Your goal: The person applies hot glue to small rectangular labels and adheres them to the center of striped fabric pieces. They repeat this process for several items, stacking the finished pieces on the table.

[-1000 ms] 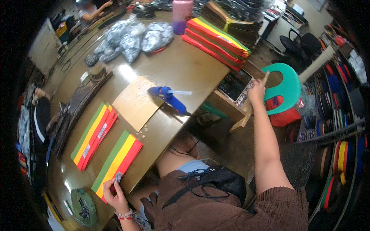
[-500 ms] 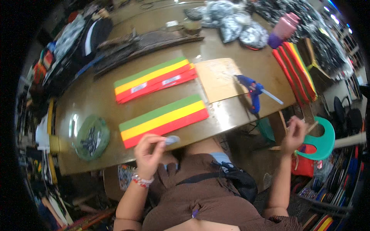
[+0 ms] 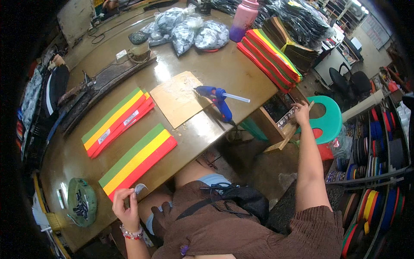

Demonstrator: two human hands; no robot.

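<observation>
My left hand point(image 3: 126, 208) pinches a small curled whitish label point(image 3: 140, 188) between thumb and fingertips, above the table's near edge. Close beyond it lies a flat green, yellow and red striped fabric strip point(image 3: 138, 160). Farther back rests a stack of similar striped strips point(image 3: 117, 124) with white labels on top. My right hand point(image 3: 302, 114) reaches over an open wooden drawer point(image 3: 268, 125) under the table's right end, its fingers apart. Near its fingertips in the drawer is a black-and-white patterned piece point(image 3: 285, 118); whether they touch it I cannot tell.
A blue glue gun point(image 3: 220, 101) with a clear stick lies by a tan board point(image 3: 174, 101). A green bowl point(image 3: 82, 200) holds dark clips. Behind are filled plastic bags point(image 3: 211, 35), a pink-purple bottle point(image 3: 245, 19) and stacked striped fabric point(image 3: 269, 60). A green stool point(image 3: 332, 116) stands right.
The view has swung right. My right hand has gone from in front of the drawer to over it. My left hand still pinches the label.
</observation>
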